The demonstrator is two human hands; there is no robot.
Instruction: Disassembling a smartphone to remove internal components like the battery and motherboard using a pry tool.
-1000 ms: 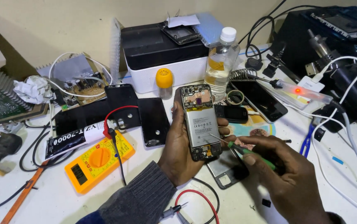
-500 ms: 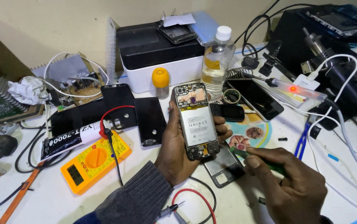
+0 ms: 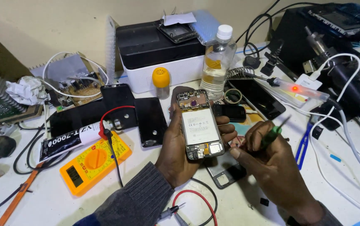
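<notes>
My left hand (image 3: 180, 146) holds an opened smartphone (image 3: 199, 124) upright above the bench, back cover off, with its white battery and circuit boards showing. My right hand (image 3: 272, 167) is just right of the phone's lower end and grips a green-handled screwdriver (image 3: 274, 133), whose dark shaft points up and to the right, away from the phone. A grey phone frame piece (image 3: 226, 173) lies on the table under both hands.
An orange multimeter (image 3: 91, 162) with red and black leads lies to the left, beside a black glue tube (image 3: 69, 139) and dark phone panels (image 3: 150, 119). Behind stand a clear bottle (image 3: 217, 62), a yellow-capped bottle (image 3: 161, 82) and a black-and-white box (image 3: 163, 58). Cables and a power strip (image 3: 301, 90) crowd the right.
My right hand has turned the screwdriver from lying low beside the phone to pointing up and right. The phone stays held in my left hand.
</notes>
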